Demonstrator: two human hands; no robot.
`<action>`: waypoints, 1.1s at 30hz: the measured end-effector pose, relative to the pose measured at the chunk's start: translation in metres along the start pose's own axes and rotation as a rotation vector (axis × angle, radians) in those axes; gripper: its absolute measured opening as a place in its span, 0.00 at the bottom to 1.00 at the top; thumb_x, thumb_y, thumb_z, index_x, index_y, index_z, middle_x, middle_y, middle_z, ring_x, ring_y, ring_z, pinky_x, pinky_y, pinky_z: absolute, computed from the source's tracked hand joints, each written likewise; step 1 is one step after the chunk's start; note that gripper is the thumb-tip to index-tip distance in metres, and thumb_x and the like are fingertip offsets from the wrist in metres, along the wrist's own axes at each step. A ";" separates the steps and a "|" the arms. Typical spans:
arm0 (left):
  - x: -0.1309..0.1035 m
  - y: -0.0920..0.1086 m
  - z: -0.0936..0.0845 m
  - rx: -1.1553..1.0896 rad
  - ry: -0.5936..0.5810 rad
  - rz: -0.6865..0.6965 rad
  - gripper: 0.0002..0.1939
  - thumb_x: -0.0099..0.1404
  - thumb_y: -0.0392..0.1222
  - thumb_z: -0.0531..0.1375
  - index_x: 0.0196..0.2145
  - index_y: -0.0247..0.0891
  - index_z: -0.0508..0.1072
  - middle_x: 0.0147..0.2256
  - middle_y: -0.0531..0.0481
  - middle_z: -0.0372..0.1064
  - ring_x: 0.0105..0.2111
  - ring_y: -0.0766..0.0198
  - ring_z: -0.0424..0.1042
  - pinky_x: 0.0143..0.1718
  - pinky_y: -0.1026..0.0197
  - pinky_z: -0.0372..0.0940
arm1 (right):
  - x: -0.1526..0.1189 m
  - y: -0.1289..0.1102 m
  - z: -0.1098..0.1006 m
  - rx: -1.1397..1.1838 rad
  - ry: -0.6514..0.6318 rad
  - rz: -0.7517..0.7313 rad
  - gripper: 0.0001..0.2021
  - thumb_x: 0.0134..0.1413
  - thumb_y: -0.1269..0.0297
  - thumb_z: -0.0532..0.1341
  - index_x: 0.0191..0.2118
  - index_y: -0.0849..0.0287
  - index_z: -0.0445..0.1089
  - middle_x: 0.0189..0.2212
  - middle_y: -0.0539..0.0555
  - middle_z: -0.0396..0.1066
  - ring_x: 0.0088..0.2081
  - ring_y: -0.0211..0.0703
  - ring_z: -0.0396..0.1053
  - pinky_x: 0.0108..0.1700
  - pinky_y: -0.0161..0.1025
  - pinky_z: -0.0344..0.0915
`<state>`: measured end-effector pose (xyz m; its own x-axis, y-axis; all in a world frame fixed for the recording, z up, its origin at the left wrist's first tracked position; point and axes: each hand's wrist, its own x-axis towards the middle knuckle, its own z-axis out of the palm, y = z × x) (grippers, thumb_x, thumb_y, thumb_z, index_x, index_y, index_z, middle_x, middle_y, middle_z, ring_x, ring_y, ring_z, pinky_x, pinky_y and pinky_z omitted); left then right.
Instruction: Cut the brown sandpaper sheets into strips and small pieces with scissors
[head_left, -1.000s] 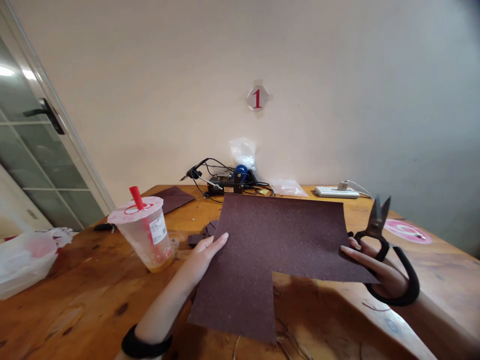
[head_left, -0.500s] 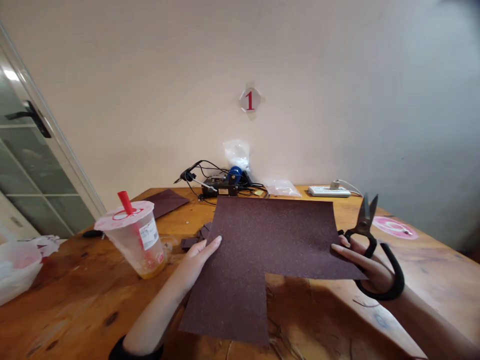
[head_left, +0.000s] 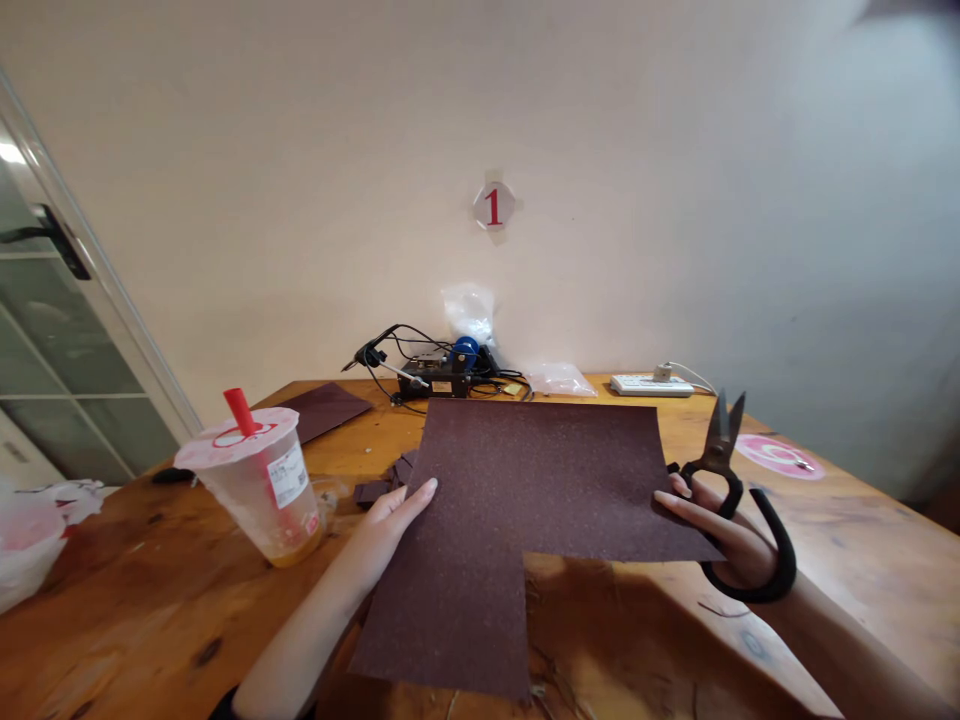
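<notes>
Our left hand (head_left: 397, 520), lower centre, pinches the left edge of a dark maroon, speckled, L-shaped sheet (head_left: 480, 500), thumb flat on the near face, other fingers hidden behind. Our right hand (head_left: 731, 535), lower right, pinches the sheet's right edge; the black-handled metal scissors (head_left: 720, 450) are hooked on that same hand, blades up and slightly parted. The sheet fills the lower centre above the brown wooden table (head_left: 150, 600), its notch at lower right, hiding the tabletop behind it.

Writing: a red "1" on a pale round wall sign (head_left: 493, 207), upper centre. The white printed label (head_left: 288, 477) on the clear plastic cup (head_left: 259, 515) at left is too small for us to read. The pink oval sticker (head_left: 780, 456) at right carries a curved white character, uncertain to us. No brand legible.

Around: small maroon pieces (head_left: 379, 490) near our left hand, partly covered by the sheet; the cup stands just left of them, red straw (head_left: 240, 412) up. Farther back, another maroon sheet (head_left: 330, 410), a black cabled device (head_left: 435, 380) with a blue reel (head_left: 466, 352), and a white power strip (head_left: 651, 386). White plastic bag (head_left: 30, 540) at the left edge.
</notes>
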<state>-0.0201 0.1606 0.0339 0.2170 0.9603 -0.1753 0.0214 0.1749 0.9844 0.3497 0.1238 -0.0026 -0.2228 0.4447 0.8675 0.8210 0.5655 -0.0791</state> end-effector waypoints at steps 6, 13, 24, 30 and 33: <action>0.000 0.001 0.002 -0.030 -0.031 -0.016 0.27 0.50 0.62 0.68 0.37 0.36 0.79 0.35 0.43 0.80 0.38 0.46 0.77 0.46 0.52 0.65 | 0.002 0.002 -0.007 0.016 -0.053 -0.034 0.10 0.59 0.65 0.54 0.33 0.54 0.74 0.24 0.54 0.71 0.29 0.46 0.72 0.28 0.36 0.70; -0.002 0.004 0.003 -0.039 -0.012 -0.010 0.24 0.52 0.60 0.67 0.36 0.35 0.79 0.31 0.44 0.80 0.34 0.49 0.78 0.43 0.54 0.66 | 0.004 0.001 -0.006 0.030 -0.047 0.008 0.10 0.58 0.64 0.55 0.32 0.51 0.74 0.23 0.53 0.71 0.27 0.47 0.72 0.28 0.38 0.71; -0.002 0.000 0.007 -0.060 0.054 0.059 0.18 0.55 0.56 0.65 0.34 0.38 0.80 0.31 0.44 0.80 0.35 0.48 0.79 0.47 0.48 0.67 | 0.012 -0.010 -0.008 0.060 -0.052 0.043 0.12 0.62 0.60 0.53 0.31 0.52 0.71 0.20 0.53 0.68 0.24 0.46 0.70 0.25 0.38 0.68; -0.001 -0.001 0.004 -0.036 0.028 0.062 0.18 0.54 0.56 0.66 0.33 0.38 0.79 0.31 0.45 0.80 0.34 0.50 0.78 0.46 0.51 0.67 | 0.010 -0.005 -0.004 0.067 0.000 0.001 0.13 0.61 0.60 0.53 0.29 0.53 0.71 0.20 0.53 0.66 0.23 0.45 0.69 0.23 0.37 0.67; -0.003 0.000 0.007 -0.030 0.058 0.087 0.18 0.54 0.56 0.65 0.33 0.38 0.79 0.33 0.45 0.81 0.34 0.50 0.78 0.45 0.52 0.68 | 0.008 -0.001 -0.003 0.057 -0.037 -0.062 0.12 0.62 0.63 0.54 0.30 0.54 0.73 0.22 0.54 0.68 0.26 0.44 0.70 0.26 0.35 0.68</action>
<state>-0.0142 0.1565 0.0346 0.1602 0.9829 -0.0905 -0.0241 0.0955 0.9951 0.3486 0.1245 0.0062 -0.2927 0.4323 0.8529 0.7737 0.6312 -0.0543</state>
